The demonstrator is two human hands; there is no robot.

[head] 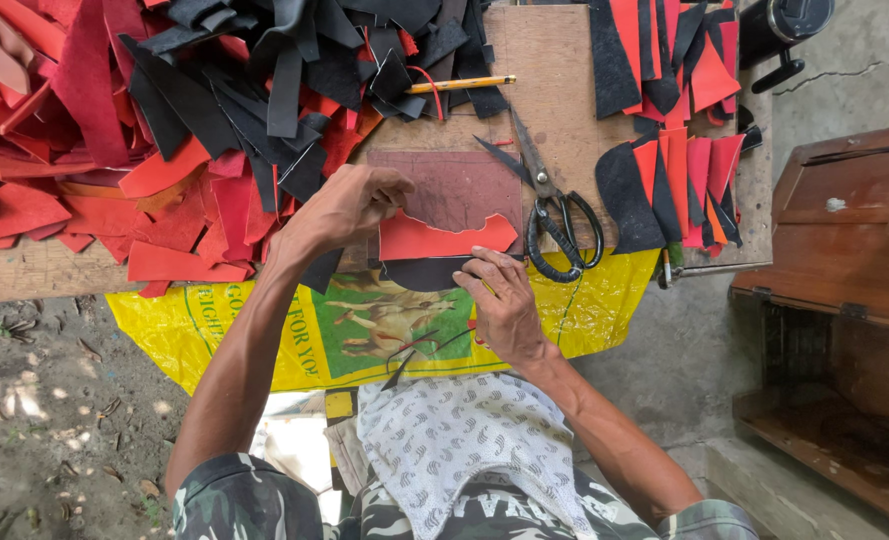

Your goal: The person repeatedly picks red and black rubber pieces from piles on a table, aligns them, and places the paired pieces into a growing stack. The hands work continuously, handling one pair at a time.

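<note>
Workbench: We saw a bare wooden workbench (549, 60), our landmark; everything below is placed against it.
Scrap heap: A large pile of red and black leather offcuts (144, 120) covered the workbench's left half, leaving no free surface there.
Sack: A yellow printed plastic sack (364, 330) hung off the workbench's near edge, over our lap.
Cut stacks: Sorted red and black cut pieces (679, 185) sat at the workbench's right edge.
Template: A dark maroon rectangular sheet (459, 185) lay flat at the workbench's middle front.
Red piece: The red leather piece with a ragged upper edge (444, 240) lay on the template's near part, at the workbench's front edge, over a black piece.
Left hand: Our left hand (349, 205) pressed down on the red piece's left end, fingers together and curled.
Right hand: Our right hand (504, 300) pinched at the lower right corner of the piece; whether it gripped red or black, we could not tell.
Handling: We judged the piece light, thin, floppy; best held flat by its ends.
Scissors: Black-handled steel scissors (549, 205) lay open just right of the template.
Pencil: A yellow pencil (461, 85) rested behind it.
Room: Bare wood remained only around the template.
</note>
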